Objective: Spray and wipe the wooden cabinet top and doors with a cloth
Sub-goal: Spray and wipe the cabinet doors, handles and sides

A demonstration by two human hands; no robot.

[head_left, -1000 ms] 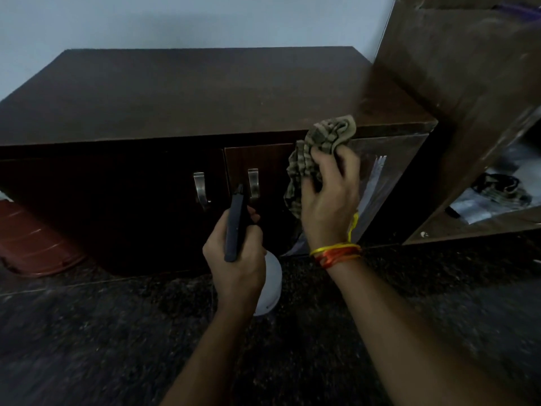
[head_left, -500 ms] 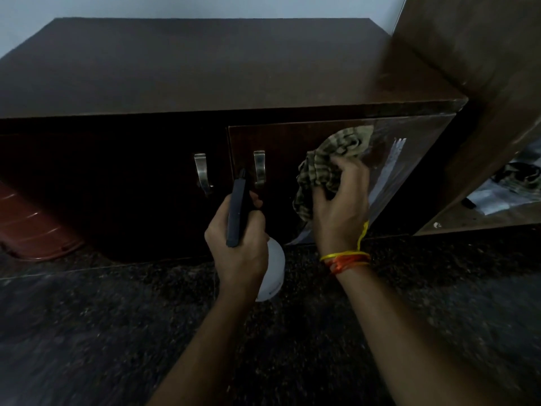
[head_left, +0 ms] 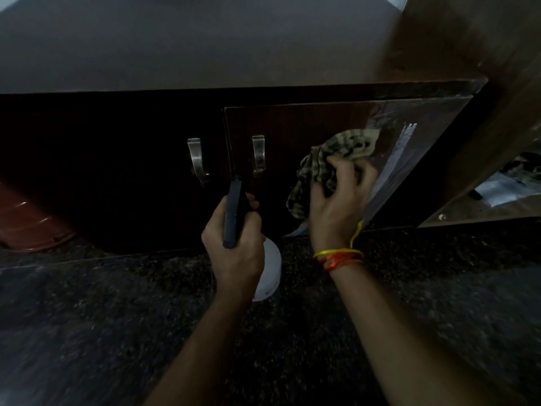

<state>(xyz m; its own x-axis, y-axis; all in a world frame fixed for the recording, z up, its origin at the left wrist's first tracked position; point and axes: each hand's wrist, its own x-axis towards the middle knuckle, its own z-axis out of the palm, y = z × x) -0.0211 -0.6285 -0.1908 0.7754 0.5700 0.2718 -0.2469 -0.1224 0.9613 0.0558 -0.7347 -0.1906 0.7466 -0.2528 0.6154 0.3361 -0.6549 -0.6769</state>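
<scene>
The right hand (head_left: 339, 197) has slid its bunched cloth (head_left: 336, 159) down the right door (head_left: 307, 148), toward five o'clock. At nine o'clock the left hand (head_left: 234, 250) grips the spray bottle (head_left: 268, 271) (idle). A loose cloth tail could snag the handle (head_left: 258, 155).

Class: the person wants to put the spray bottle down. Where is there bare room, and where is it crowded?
Free: the cabinet top, bare from its front edge back; also the dark floor left of the left hand. Crowded: in front of the right door, where the right hand presses the cloth and the bottle hangs close beside it.
</scene>
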